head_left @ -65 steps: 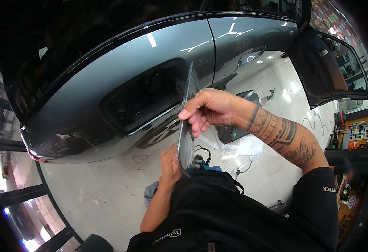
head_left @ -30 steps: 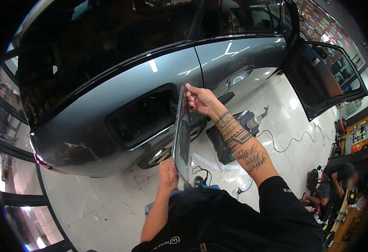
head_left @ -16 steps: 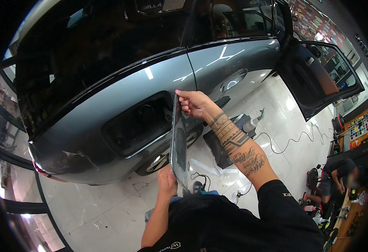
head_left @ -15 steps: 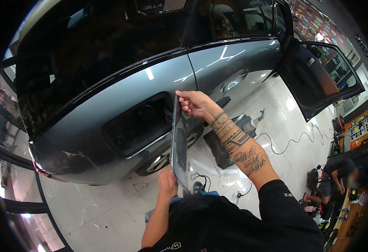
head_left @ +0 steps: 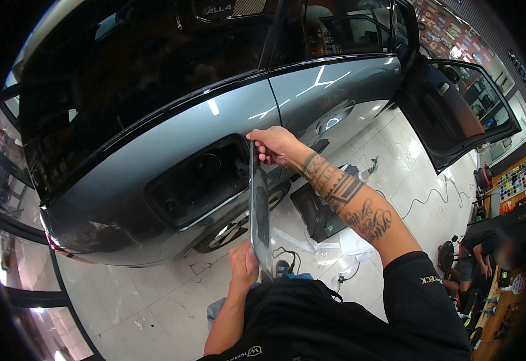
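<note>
A grey vehicle (head_left: pixel 125 204) with a glossy dark upper body stands in front of me. In its side is a dark rounded filler recess (head_left: pixel 185 186); its inner parts are hard to make out. At the recess's right end a grey filler flap (head_left: pixel 260 210) stands out from the body toward me, seen nearly edge-on. My right hand (head_left: pixel 273 145) pinches the flap's far upper corner between thumb and fingers, close to the body. Closed on the flap's near lower edge is my left hand (head_left: pixel 243 265), its fingertips partly hidden behind it.
Below the bodywork shows a wheel (head_left: pixel 230 231). Right of the flap, a black case (head_left: pixel 317 216) and white sheets lie on the tiled floor (head_left: pixel 137 295). A cable (head_left: pixel 431 204) trails toward an open vehicle door (head_left: pixel 461 114). At far right a person (head_left: pixel 476 253) sits by a workbench.
The flap's edge has tilted slightly, its near end shifting right. My left hand has moved a little right and up, my right hand slightly left. The right forearm has swung outward.
</note>
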`<move>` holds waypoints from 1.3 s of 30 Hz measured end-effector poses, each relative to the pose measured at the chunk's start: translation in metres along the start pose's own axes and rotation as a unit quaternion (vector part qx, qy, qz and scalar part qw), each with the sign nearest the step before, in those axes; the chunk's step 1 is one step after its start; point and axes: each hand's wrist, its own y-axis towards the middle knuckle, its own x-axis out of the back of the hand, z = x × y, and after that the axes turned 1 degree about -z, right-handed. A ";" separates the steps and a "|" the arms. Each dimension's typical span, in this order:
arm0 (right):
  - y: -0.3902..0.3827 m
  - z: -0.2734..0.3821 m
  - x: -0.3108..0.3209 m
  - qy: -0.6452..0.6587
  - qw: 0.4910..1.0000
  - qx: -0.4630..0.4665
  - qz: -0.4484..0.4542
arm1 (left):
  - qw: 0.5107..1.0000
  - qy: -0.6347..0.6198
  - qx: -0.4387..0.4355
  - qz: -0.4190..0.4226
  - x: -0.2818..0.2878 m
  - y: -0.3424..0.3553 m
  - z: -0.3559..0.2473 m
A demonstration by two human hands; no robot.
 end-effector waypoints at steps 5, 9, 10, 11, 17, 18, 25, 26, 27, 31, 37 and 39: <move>-0.012 -0.009 -0.005 0.071 0.997 0.031 0.020 | 1.000 0.010 -0.024 -0.016 0.001 0.004 -0.008; -0.016 0.000 -0.011 -0.062 0.995 0.079 -0.029 | 1.000 -0.008 0.003 0.003 0.000 0.003 -0.008; -0.018 0.002 -0.015 -0.095 0.990 0.090 -0.044 | 1.000 -0.007 0.006 0.003 -0.001 0.002 -0.009; -0.019 0.004 -0.018 -0.127 0.985 0.100 -0.060 | 1.000 -0.006 0.009 0.003 -0.001 0.002 -0.009; -0.017 -0.018 -0.015 -0.112 0.970 0.197 -0.086 | 0.999 0.008 -0.014 -0.028 -0.008 0.001 -0.006; -0.021 -0.021 -0.019 -0.104 0.969 0.211 -0.074 | 1.000 0.007 0.017 -0.018 -0.005 -0.001 -0.004; -0.069 -0.048 -0.039 -0.084 0.957 0.259 -0.098 | 0.996 0.074 -0.024 -0.041 -0.007 -0.005 -0.003; -0.075 -0.052 -0.042 -0.095 0.950 0.276 -0.111 | 0.994 0.098 -0.037 -0.042 -0.008 -0.006 0.000; -0.083 -0.056 -0.047 -0.107 0.942 0.292 -0.123 | 0.990 0.122 -0.048 -0.045 -0.008 -0.008 0.004; -0.112 -0.068 -0.060 -0.067 0.946 0.302 -0.099 | 0.995 0.086 -0.030 -0.045 -0.006 -0.009 0.003; -0.163 -0.083 -0.072 -0.019 0.958 0.284 -0.039 | 0.999 0.018 0.034 -0.010 -0.002 -0.009 0.004; -0.180 -0.080 -0.074 0.011 0.966 0.259 -0.005 | 0.998 -0.016 0.052 -0.015 -0.002 -0.008 0.002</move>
